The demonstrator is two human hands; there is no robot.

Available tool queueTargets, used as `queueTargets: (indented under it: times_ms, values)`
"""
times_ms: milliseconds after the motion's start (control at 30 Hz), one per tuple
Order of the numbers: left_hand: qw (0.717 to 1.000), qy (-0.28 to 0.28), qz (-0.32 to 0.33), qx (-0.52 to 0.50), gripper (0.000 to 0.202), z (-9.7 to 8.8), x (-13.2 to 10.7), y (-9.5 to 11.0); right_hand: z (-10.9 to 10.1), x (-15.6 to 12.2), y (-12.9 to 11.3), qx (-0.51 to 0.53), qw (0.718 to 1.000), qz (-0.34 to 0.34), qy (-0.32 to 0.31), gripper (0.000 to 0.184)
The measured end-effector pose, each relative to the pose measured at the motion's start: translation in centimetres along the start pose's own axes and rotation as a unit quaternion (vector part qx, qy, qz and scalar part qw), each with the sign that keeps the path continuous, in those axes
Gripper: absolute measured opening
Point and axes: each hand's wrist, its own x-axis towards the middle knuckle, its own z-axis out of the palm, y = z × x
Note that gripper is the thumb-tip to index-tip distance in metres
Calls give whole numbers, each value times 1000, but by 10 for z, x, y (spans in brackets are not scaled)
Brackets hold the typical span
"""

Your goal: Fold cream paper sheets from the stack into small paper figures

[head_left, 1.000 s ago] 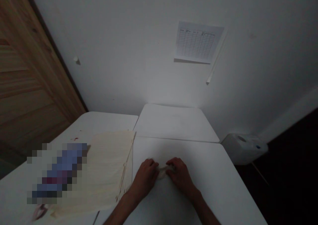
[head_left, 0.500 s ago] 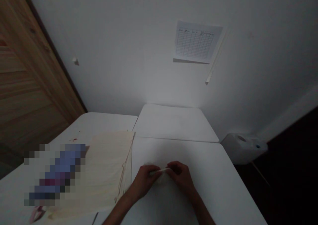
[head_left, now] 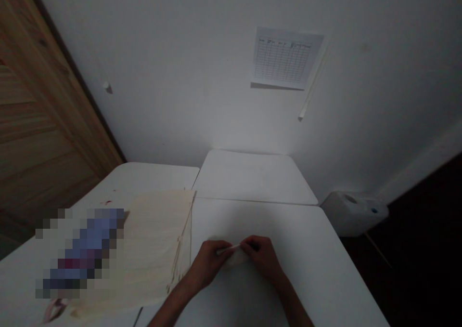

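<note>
Pale fabric strip (head_left: 233, 248) is pinched tight between the left hand (head_left: 208, 264) and right hand (head_left: 262, 257) above a white table (head_left: 288, 235), with the cream cloth (head_left: 155, 240) spread flat just left, not picked up yet.

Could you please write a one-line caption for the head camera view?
Left hand and right hand pinch a thin white strip over pale crumpled cloth on a white table.

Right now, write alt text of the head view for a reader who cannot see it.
The left hand and right hand pinch a thin white strip over a white table, beside a cream cloth.
</note>
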Motion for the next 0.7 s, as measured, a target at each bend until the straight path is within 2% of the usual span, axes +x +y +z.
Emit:
queueTargets:
  times_ms: [167, 400, 700]
  values:
    - [1000, -2, -13, 12, 36, 1, 2, 0, 0, -1, 1, 5, 1000, -5, -4, 20]
    - [1000, -22, 9, 11, 38, -1, 2, -3, -2, 0, 5, 21, 999, 1, -24, 20]
    - [999, -16, 21, 21, 38, -2, 0, -1, -5, 0, -1, 2, 998, -8, -60, 17]
